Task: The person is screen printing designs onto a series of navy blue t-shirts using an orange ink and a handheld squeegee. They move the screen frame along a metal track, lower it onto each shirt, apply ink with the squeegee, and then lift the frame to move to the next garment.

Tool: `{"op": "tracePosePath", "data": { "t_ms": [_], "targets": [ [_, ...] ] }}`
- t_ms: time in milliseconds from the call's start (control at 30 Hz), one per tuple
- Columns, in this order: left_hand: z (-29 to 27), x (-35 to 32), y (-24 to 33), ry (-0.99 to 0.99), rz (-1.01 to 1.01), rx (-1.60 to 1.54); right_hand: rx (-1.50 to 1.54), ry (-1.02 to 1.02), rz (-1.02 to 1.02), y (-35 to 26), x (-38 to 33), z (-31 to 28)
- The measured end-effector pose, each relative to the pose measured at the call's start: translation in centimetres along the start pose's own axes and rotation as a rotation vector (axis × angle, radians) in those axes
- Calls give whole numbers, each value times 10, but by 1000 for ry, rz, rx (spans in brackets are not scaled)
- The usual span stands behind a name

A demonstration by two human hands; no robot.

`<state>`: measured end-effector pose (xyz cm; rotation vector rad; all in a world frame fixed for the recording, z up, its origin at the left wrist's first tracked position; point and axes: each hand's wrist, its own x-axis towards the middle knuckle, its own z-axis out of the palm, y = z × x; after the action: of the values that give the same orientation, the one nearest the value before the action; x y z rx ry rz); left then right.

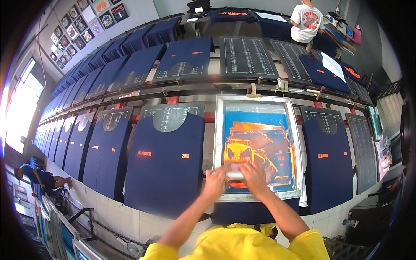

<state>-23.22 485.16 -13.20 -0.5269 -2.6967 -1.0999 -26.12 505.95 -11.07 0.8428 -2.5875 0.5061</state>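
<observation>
A silver-framed printing screen (pixel 298 173) lies over a navy T-shirt (pixel 253 211), whose lower end shows below the frame. Its blue mesh (pixel 255 117) is streaked with orange ink (pixel 245 127), thickest at the left and top. Near the frame's lower left, both my hands are wrapped round a pale squeegee (pixel 234 174), slightly smeared by motion. My left hand (pixel 213 185) closes on its left end, over the frame's left side. My right hand (pixel 255 177) grips the right end above the mesh. The squeegee's blade edge is hidden.
Navy shirts with small orange prints lie on boards to the left (pixel 167 173) and right (pixel 326 169). A hinge clamp (pixel 254 90) sits at the screen's far edge on a long rail. Bare gridded boards (pixel 248 56) stand beyond. One person (pixel 307 21) stands far right, another (pixel 37 175) far left.
</observation>
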Motion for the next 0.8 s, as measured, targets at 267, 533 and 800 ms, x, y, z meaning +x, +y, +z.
{"op": "tracePosePath", "data": {
  "t_ms": [267, 533, 800],
  "targets": [
    [-11, 94, -13, -34, 28, 43, 24, -72, 71, 53, 69, -11],
    [15, -35, 70, -7, 60, 112, 111, -240, 25, 8, -39, -66],
    [29, 66, 18, 43, 32, 145, 66, -96, -40, 87, 41, -18]
  ]
}}
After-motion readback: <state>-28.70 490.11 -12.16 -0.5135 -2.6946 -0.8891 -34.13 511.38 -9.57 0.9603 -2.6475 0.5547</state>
